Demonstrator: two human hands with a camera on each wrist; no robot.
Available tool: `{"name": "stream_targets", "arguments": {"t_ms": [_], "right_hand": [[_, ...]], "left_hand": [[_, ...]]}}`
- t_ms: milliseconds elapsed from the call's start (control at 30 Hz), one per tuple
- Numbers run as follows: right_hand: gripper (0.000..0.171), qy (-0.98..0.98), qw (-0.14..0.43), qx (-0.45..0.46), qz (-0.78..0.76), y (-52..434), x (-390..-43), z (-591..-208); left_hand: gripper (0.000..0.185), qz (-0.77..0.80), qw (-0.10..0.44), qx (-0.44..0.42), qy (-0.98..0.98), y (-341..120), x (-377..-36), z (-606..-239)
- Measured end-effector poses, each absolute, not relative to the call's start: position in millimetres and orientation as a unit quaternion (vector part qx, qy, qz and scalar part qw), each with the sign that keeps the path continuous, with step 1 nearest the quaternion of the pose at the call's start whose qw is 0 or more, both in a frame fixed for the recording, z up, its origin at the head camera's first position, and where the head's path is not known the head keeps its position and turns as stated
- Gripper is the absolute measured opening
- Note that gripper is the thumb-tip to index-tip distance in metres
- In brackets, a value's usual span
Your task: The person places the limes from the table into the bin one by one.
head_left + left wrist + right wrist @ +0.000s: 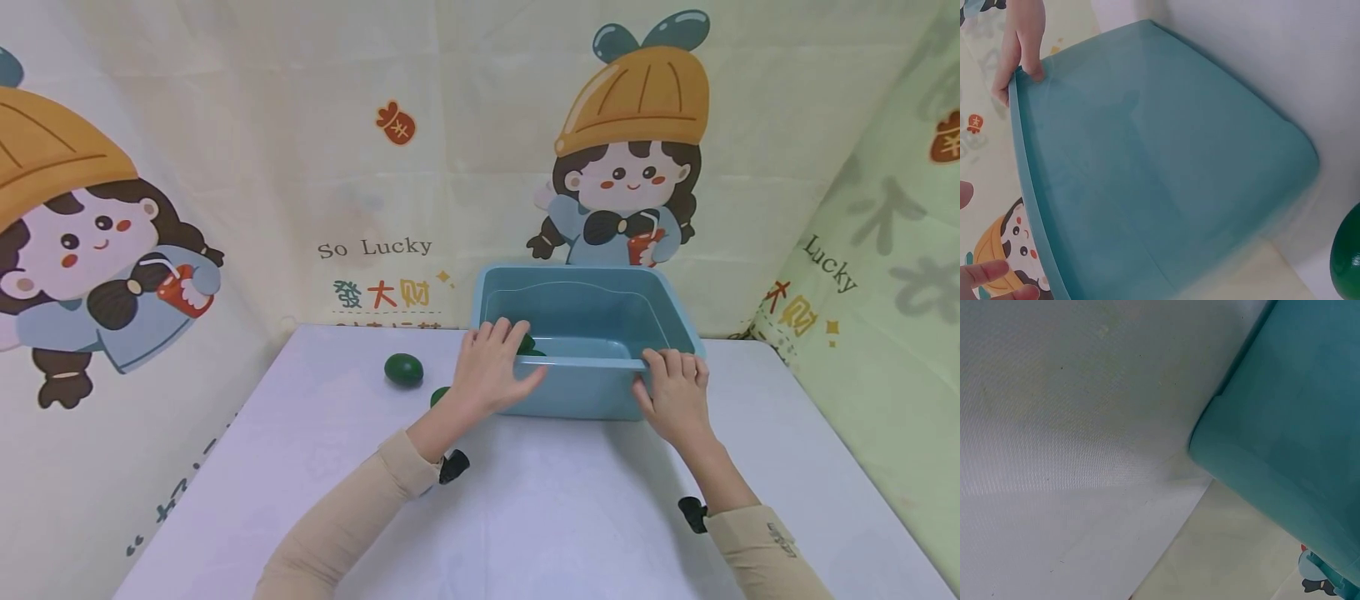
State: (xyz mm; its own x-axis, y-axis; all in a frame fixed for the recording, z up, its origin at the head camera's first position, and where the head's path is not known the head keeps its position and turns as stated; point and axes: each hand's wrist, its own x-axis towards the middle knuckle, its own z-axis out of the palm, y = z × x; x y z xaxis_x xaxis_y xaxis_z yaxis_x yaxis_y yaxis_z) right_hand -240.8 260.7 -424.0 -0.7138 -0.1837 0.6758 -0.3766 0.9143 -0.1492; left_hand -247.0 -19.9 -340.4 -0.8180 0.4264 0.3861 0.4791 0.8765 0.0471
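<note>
A blue plastic bin [577,387] stands toward the back of the table, its open top showing. My right hand [678,392] grips the near rim at its right corner, fingers over the edge and thumb outside. Over the left corner is my left hand [487,367], fingers extended and thumb apart; in the left wrist view its fingers [988,273] appear beside the rim without curling round it. Glossy dark green, egg-shaped fruit [527,343] shows inside the bin, partly hidden by the left hand. Another green fruit [440,397] is half covered by the left wrist.
One more green fruit [403,369] lies on the white table [525,517], left of the bin. Printed cloth [465,150] with cartoon figures hangs behind the table and along both sides. The right wrist view shows the bin's side close to the table edge.
</note>
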Motion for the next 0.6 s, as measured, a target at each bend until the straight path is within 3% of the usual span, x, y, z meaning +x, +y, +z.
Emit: {"name": "stream_targets", "arguments": {"t_ms": [600], "right_hand": [[0.035, -0.913, 0.349, 0.155, 0.144, 259.8, -241.1, -424.2]], "left_hand": [[0.058, -0.096, 0.202, -0.241, -0.944, -43.3, -235.4, -351.0]]}}
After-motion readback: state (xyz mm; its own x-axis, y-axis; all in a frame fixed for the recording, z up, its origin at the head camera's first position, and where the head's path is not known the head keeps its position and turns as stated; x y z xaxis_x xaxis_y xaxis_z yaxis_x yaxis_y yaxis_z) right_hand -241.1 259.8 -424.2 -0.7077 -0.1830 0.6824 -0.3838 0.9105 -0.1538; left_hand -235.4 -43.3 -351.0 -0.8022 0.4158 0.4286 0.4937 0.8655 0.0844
